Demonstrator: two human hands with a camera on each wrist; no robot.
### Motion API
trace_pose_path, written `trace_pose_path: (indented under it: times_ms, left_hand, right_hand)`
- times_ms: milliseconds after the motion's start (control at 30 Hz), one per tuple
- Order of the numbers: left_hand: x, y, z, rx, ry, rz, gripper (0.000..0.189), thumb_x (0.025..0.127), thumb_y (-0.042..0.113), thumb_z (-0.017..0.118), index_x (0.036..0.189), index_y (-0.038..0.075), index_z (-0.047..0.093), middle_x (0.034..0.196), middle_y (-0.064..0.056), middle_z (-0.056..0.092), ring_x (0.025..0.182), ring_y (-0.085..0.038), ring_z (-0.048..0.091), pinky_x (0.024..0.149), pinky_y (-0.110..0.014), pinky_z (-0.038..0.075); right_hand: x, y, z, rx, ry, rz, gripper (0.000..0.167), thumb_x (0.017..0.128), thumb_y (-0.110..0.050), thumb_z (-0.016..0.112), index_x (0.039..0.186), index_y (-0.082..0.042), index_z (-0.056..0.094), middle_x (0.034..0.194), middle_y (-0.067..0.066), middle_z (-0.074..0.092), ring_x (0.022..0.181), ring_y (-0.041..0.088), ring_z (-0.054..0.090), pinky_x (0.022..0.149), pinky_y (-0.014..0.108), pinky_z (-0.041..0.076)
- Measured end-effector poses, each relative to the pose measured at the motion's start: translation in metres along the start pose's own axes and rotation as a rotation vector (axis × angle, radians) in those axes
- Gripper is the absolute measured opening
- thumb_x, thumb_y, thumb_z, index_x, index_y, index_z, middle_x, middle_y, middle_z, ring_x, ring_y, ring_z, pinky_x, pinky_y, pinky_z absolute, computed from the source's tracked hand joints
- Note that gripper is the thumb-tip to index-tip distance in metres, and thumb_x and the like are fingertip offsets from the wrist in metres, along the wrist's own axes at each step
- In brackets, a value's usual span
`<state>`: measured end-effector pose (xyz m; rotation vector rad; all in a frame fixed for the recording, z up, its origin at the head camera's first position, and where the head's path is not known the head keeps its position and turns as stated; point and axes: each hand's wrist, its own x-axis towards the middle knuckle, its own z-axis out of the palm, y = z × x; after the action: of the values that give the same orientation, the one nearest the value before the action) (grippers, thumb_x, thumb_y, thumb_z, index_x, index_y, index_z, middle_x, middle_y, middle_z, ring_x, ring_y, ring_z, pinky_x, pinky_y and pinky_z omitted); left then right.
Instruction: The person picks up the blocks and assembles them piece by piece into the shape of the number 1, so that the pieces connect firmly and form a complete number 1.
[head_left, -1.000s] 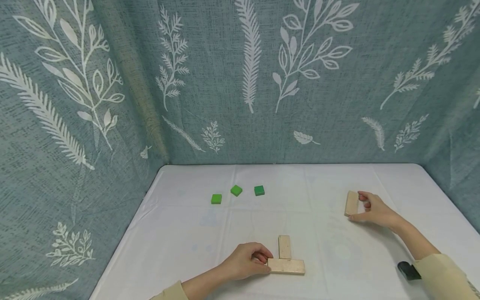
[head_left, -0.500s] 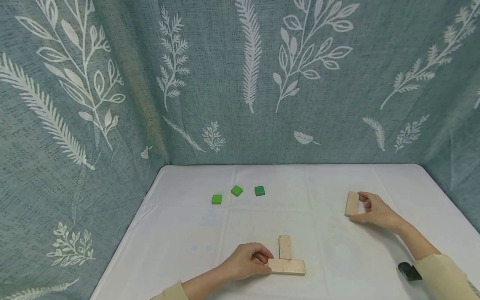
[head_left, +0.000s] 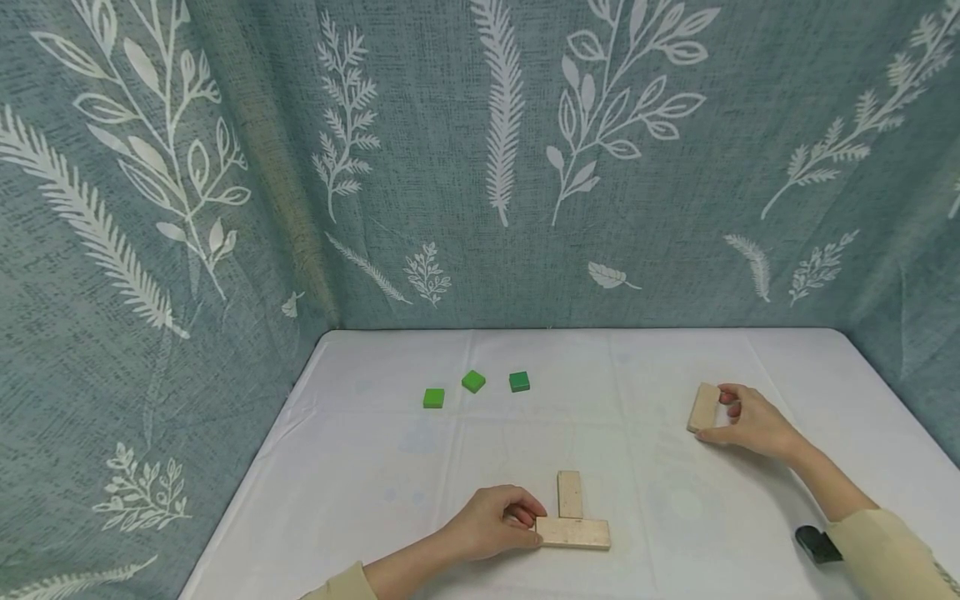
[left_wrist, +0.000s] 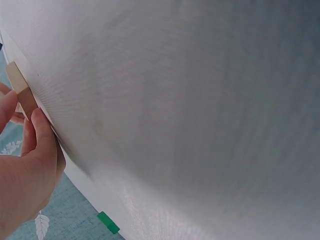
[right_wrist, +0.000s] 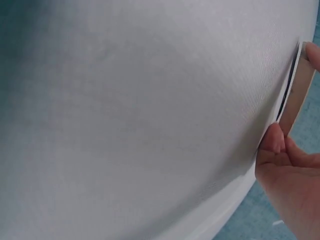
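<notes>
My left hand pinches the left end of a pale wooden block lying crosswise near the front of the table. A second wooden block points away from its far edge, and the two seem to touch. In the left wrist view, thumb and fingers take the end of the block. Farther right, my right hand grips another wooden block by its two ends, thumb at the near one. That block stands between the fingers in the right wrist view, its far end partly hidden.
Three small green tiles, a left one, a middle one and a darker one, lie toward the back of the white-covered table. A black object sits by the right sleeve. A patterned curtain hangs behind.
The wooden block in my right hand has turned slightly, its far end shifting a little right and its near end left. My left hand and the other blocks stay put.
</notes>
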<state>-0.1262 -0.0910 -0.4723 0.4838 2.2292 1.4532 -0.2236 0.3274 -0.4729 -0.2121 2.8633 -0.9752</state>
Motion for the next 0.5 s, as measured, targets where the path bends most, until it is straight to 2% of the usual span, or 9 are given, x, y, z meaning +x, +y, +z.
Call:
trace_pose_path:
  times_ms: [500]
  left_hand:
    - [0.0003,-0.0014,-0.0003,-0.016,-0.001,-0.001,0.022,0.077,0.000,0.079,0.096,0.005,0.070,0.083,0.001,0.061,0.075,-0.005,0.057,0.068,-0.015,0.048]
  right_hand:
    - [-0.0012,-0.0105,0.0032,0.055,0.005,0.044,0.098,0.076,-0.036,0.083,0.136,0.020,0.029,0.122,0.031,0.047,0.104,0.039,0.049,0.080,0.047,0.046]
